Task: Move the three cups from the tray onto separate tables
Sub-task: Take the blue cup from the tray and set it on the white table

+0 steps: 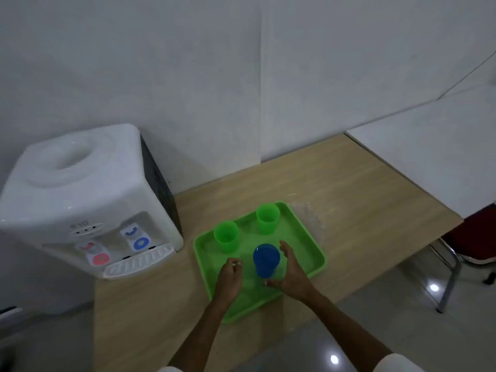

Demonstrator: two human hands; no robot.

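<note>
**A:** Fingers [285,249] on your right hand [291,275] are spread wide, holding nothing, blue cup [265,260] just left of them. Left hand [230,276] sits loosely curled, empty, on the cup's other side.

**B:** So nothing's moved?

**A:** Nope, both green cups [226,235] sit beyond your fingertips on the tray [308,242]. All three left.

Dispenser [80,200] at left on floor, against wall [214,76].
Red and blue taps; chair [467,248] at right.

A small grey logo sits on the front of the white water dispenser [86,200], too blurred to read.
</note>
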